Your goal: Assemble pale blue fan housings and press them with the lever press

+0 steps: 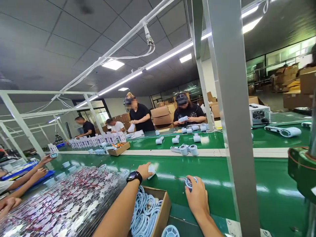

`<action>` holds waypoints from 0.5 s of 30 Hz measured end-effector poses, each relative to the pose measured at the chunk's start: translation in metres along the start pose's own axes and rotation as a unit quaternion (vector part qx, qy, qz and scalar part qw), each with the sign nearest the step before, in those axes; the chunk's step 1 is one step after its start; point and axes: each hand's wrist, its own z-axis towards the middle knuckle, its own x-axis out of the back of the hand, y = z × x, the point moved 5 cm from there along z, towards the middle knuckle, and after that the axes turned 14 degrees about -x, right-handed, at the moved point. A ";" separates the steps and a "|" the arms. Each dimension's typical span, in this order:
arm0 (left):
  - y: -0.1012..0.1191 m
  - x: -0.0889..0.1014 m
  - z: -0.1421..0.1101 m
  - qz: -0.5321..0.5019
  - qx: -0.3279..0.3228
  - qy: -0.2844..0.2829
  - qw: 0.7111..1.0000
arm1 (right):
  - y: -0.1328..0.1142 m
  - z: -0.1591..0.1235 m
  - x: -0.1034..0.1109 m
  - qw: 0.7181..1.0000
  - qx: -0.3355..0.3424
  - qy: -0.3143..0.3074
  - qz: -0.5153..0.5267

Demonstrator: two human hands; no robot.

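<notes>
My left hand, below a black wrist device, reaches over the green belt. Its fingers are closed on a light-blue cylindrical housing, partly hidden by the hand. My right hand grips a round light-blue fan part with a dark middle, and a thin wire trails from it to the left. Between my forearms, a cardboard box holds many light-blue rings. A spoked light-blue round piece lies at the box's near corner.
Stacked trays of parts with red wires fill the left. A grey post rises right of my right hand. Light-blue handheld fan bodies lie along the white divider. Co-workers work across the belt; others' hands show at left.
</notes>
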 end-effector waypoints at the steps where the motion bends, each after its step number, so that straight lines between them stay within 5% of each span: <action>1: -0.002 -0.009 0.006 0.003 0.004 -0.005 1.000 | 0.000 0.001 0.000 1.000 -0.002 0.003 0.004; 5: 0.006 -0.024 0.024 0.002 0.005 -0.010 1.000 | 0.000 0.002 0.001 1.000 -0.002 0.021 0.020; 9: 0.031 0.001 0.022 -0.027 -0.051 0.029 0.998 | 0.000 0.002 0.005 0.997 -0.002 0.053 0.050; 12: 0.064 0.040 -0.012 -0.060 -0.137 0.082 0.985 | -0.002 0.004 0.007 0.993 -0.004 0.076 0.084; 15: 0.102 0.082 -0.081 -0.119 -0.211 0.113 0.964 | -0.006 0.007 0.011 0.989 -0.005 0.088 0.118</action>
